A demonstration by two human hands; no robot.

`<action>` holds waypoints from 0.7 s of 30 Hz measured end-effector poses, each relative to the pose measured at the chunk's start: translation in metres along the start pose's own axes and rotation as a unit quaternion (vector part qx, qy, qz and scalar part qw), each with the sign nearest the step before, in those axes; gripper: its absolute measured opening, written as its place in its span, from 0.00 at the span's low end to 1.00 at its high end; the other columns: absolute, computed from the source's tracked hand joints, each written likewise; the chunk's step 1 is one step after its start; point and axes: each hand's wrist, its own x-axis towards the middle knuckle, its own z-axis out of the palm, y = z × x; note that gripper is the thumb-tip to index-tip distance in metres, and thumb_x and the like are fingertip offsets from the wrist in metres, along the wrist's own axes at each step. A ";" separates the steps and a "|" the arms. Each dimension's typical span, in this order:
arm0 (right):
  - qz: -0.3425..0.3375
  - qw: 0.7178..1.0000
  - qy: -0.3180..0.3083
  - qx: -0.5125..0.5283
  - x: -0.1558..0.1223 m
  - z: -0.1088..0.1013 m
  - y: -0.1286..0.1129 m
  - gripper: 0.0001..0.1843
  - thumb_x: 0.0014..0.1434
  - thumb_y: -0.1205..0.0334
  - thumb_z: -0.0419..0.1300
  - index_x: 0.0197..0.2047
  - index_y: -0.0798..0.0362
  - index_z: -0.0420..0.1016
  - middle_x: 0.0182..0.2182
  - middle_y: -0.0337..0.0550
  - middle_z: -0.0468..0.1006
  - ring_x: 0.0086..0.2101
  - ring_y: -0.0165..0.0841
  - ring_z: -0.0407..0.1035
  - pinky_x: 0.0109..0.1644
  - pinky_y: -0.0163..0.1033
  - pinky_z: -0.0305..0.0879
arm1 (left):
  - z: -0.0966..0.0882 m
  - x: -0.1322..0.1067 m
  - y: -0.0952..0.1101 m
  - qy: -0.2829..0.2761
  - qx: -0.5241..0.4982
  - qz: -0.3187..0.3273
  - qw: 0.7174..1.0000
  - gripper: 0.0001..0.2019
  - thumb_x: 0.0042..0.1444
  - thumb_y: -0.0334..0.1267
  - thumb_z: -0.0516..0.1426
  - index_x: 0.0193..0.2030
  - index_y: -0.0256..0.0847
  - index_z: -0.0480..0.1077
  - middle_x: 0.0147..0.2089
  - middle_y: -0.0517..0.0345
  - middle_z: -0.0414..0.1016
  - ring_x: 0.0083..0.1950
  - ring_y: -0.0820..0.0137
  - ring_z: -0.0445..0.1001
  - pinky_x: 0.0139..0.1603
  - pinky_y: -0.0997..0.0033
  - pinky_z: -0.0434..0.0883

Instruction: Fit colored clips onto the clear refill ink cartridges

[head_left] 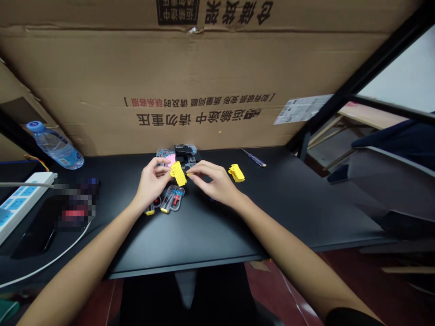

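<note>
My left hand [152,181] pinches a flat yellow plastic piece [180,175], held tilted above the black table. Close to its right edge, my right hand [217,182] has thumb and forefinger together on a tiny yellow part [189,174], mostly hidden by the fingertips. Below my left hand lies a clear plastic assembly [172,199] with red and blue parts inside; a similar one [150,209] sits partly hidden by the wrist. Behind the hands are a pink piece [171,159] and a black part [185,151] among clear ones. More yellow pieces [237,173] rest to the right.
A screwdriver [254,158] lies at the back right. Cardboard [204,68] stands along the table's rear edge. On the left are a water bottle [57,147], a white power strip [25,201], a dark phone [37,231] and a white cable [68,251].
</note>
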 end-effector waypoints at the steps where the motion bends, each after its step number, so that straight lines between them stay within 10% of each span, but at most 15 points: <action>1: -0.006 1.000 0.018 0.020 0.000 0.002 -0.004 0.06 0.73 0.63 0.63 0.48 0.50 0.83 0.41 0.46 0.83 0.37 0.35 0.77 0.42 0.43 0.76 | 0.001 -0.001 0.000 -0.005 0.008 0.007 1.000 0.23 0.52 0.48 0.72 0.48 0.42 0.70 0.34 0.58 0.85 0.35 0.66 0.86 0.41 0.67 0.83; 21: 0.002 1.000 -0.001 0.010 -0.008 0.023 -0.002 0.12 0.74 0.64 0.63 0.59 0.48 0.80 0.42 0.45 0.82 0.39 0.36 0.77 0.47 0.45 0.78 | 0.007 -0.016 0.009 -0.056 0.198 0.193 0.959 0.10 0.66 0.38 0.63 0.52 0.43 0.70 0.40 0.58 0.86 0.40 0.69 0.87 0.41 0.71 0.84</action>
